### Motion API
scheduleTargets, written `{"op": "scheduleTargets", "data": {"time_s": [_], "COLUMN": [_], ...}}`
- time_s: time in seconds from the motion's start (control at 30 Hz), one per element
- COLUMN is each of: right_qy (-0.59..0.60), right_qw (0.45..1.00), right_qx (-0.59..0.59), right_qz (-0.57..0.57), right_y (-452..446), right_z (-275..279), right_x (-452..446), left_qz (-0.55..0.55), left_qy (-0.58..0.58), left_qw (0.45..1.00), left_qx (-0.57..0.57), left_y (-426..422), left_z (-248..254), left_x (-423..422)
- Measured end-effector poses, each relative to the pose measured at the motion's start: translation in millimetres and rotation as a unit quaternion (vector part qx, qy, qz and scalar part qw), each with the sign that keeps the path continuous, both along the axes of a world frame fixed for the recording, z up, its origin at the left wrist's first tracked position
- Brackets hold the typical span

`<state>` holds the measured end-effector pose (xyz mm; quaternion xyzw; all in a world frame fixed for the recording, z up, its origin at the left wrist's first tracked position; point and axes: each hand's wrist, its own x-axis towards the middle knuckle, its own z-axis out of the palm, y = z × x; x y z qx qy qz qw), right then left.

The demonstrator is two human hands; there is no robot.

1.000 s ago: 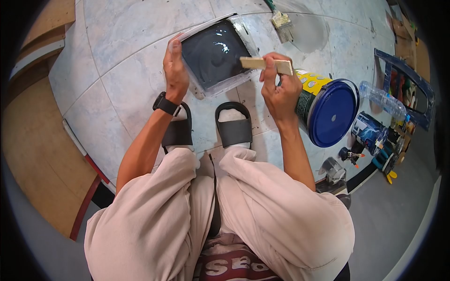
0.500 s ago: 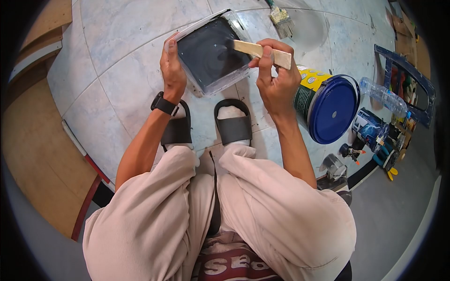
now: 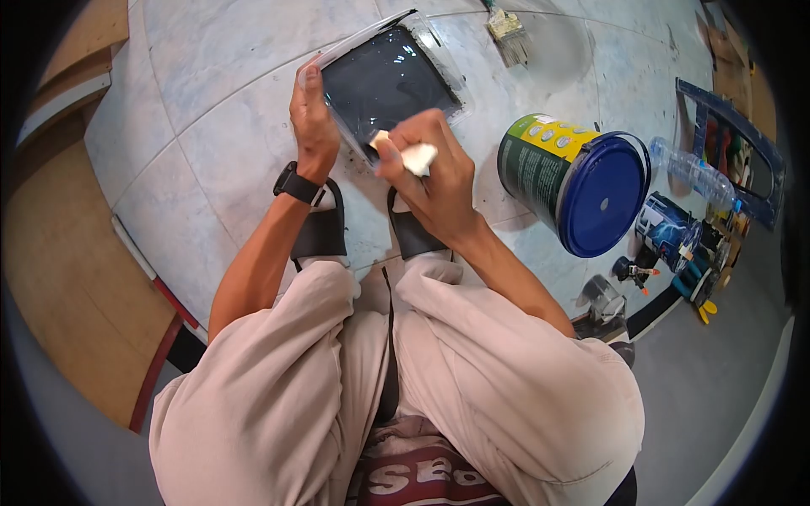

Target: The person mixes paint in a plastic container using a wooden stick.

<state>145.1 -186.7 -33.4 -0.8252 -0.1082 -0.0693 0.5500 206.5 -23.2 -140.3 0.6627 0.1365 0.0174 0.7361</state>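
A clear square plastic container (image 3: 453, 80) on the tiled floor holds dark, glossy paint (image 3: 384, 84). My left hand (image 3: 312, 126) grips its left side, thumb up at the rim. My right hand (image 3: 443, 185) is closed round a pale wooden stir stick (image 3: 419, 158) at the container's near edge. The stick's lower end is hidden behind the fingers, so I cannot tell whether it touches the paint.
A paint bucket (image 3: 531, 164) with a blue lid lies right of my right hand. Beyond it are a plastic bottle (image 3: 692, 175), a dark blue frame (image 3: 772, 169) and assorted tools. A paintbrush (image 3: 508, 38) lies at the top. Wooden boards (image 3: 80, 287) stand at the left.
My right hand has moved left and nearer to me with the stick, from the container's right side to its near edge. My left hand stays on the container.
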Motion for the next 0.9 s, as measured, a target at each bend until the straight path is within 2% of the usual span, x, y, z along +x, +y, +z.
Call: {"op": "scheduleTargets", "data": {"time_s": [0.07,0.13,0.2,0.27,0.3,0.43,0.53,0.57,0.6,0.67,0.77,0.9], "right_qy": [-0.011,0.08,0.051,0.016,0.008,0.044,0.016,0.052,-0.011,-0.042,0.027,0.011], "right_qw": [1.0,0.979,0.986,0.976,0.976,0.974,0.987,0.988,0.995,0.999,0.999,0.997], "right_qx": [-0.004,0.183,0.159,0.216,0.217,0.222,0.162,0.142,0.096,0.018,0.028,0.016], "right_qz": [-0.003,-0.03,-0.015,-0.018,-0.03,-0.023,-0.01,0.019,0.034,0.028,0.003,-0.08], "right_y": [4,10,5,2,-1,-9,-10,-15,-17,-23,-36,-59], "right_z": [-4,-6,-10,-14,-15,-20,-21,-15,-14,-9,-8,-4], "right_x": [18,37,60,78,84,65,41,31,26,14,5,24], "left_qz": [-0.017,-0.023,-0.032,-0.027,-0.027,-0.022,-0.016,-0.014,-0.014,-0.013,-0.047,-0.069], "left_qy": [-0.022,-0.021,-0.02,-0.019,-0.019,-0.013,-0.014,-0.015,-0.014,-0.017,-0.027,-0.023], "left_qw": [1.0,0.999,0.999,0.997,0.997,0.997,0.999,0.999,0.999,1.0,0.998,0.997], "left_qx": [0.013,0.006,-0.002,-0.071,-0.071,-0.071,-0.047,-0.025,-0.025,-0.01,-0.014,-0.02], "left_y": [1,1,0,1,0,-1,4,5,4,4,7,11], "left_z": [0,6,5,3,4,4,-8,-10,-9,-6,0,-3], "left_x": [2,3,2,4,4,4,5,5,4,4,5,10]}}
